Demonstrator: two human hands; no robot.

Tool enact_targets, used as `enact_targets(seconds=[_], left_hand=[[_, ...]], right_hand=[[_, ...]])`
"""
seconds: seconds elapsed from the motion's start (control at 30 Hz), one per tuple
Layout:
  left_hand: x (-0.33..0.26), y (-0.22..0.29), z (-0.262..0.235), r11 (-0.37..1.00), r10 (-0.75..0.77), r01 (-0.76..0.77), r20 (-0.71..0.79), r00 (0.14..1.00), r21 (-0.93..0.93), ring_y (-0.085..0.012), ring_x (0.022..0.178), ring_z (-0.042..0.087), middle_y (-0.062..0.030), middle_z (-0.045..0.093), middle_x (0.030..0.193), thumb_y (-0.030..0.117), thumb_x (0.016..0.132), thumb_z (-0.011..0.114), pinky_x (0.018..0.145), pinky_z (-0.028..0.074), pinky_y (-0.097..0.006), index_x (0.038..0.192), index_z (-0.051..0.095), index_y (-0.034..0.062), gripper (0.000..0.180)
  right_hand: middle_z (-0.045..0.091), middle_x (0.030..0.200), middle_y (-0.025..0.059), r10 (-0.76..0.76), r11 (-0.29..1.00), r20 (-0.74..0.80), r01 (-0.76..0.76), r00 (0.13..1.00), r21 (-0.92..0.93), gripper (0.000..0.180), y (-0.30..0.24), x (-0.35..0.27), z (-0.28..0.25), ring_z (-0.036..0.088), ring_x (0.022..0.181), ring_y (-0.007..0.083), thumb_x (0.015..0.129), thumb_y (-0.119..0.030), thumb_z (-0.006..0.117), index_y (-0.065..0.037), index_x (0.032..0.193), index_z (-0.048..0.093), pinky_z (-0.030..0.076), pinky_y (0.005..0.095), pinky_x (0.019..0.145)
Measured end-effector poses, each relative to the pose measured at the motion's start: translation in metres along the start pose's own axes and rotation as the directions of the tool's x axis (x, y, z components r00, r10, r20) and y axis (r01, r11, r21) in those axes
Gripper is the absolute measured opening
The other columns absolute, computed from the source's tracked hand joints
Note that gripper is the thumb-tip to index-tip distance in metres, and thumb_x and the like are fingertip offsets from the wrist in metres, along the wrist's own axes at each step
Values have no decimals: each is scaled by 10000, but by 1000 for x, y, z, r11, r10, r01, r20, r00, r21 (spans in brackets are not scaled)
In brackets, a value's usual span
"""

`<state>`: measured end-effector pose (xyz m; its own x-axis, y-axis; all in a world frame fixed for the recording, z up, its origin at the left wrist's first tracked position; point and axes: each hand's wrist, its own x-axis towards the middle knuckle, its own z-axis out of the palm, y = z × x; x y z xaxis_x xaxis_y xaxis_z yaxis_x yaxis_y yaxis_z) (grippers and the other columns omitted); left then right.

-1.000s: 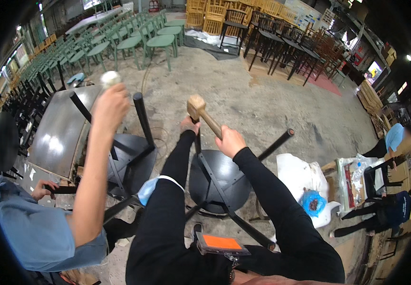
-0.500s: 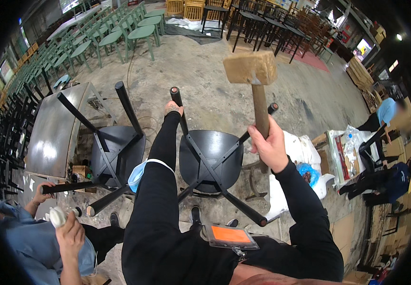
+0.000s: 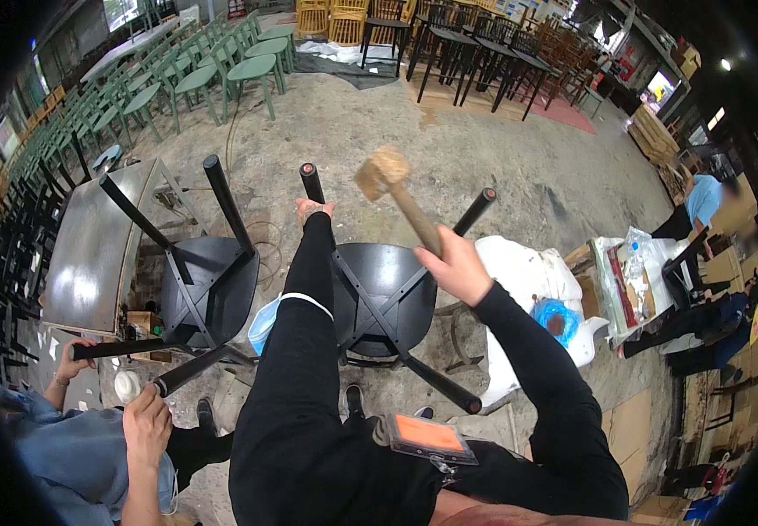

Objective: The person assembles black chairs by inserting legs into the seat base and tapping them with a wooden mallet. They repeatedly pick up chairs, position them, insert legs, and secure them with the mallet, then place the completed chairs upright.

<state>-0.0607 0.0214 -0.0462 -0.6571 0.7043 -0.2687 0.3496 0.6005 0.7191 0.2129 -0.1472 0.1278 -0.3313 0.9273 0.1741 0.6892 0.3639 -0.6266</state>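
A black chair (image 3: 379, 289) stands upside down in front of me, its legs pointing up around a crossed brace. My left hand (image 3: 315, 210) is closed round its far left leg (image 3: 310, 180), just below the tip. In my right hand (image 3: 459, 270) is a wooden mallet (image 3: 414, 217) held by its handle. The mallet's block head (image 3: 383, 174), slightly blurred, tilts left and is in the air to the right of that leg's tip, apart from it in the picture. A blue face mask (image 3: 265, 324) hangs at my left forearm.
At left a co-worker's hands (image 3: 146, 425) touch another upturned black chair (image 3: 212, 285), beside a metal-topped table (image 3: 103, 250). White sacking with a blue bag (image 3: 556, 323) lies right. Green chairs (image 3: 252, 70) and dark stools (image 3: 475, 48) stand behind. More people (image 3: 703, 202) are far right.
The mallet has swung left and down toward the leg my left hand holds. My left hand keeps its grip. The co-worker's near hand has shifted to the end of the other chair's leg.
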Motion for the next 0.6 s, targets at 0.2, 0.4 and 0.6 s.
enact_targets(seconds=[0.2,0.4,0.6], left_hand=[[27,4,9,929,351,-350,-15,936,-124,-339,1015,624,-216,631,1084,365,596,858,880,497,-420,1210,453,-7,824],[56,-11,4,919,308,-285,47,950,-273,-302,941,657,-162,688,998,274,615,791,855,511,-398,1016,668,67,468],[48,-12,7,904,314,-303,-14,949,-301,-302,887,664,-152,692,929,224,614,754,827,519,-398,950,662,55,387]], right_hand=[[602,744,265,-77,990,4,77,997,-115,380,-10,96,63,612,736,432,838,-317,638,40,832,507,469,483,660],[570,740,139,-339,937,-156,348,928,35,302,-117,127,19,567,631,230,861,-288,643,-1,888,553,459,390,575],[450,618,-26,-494,217,-735,885,464,413,397,-213,88,-90,443,514,97,977,-426,375,-125,727,444,460,295,530]])
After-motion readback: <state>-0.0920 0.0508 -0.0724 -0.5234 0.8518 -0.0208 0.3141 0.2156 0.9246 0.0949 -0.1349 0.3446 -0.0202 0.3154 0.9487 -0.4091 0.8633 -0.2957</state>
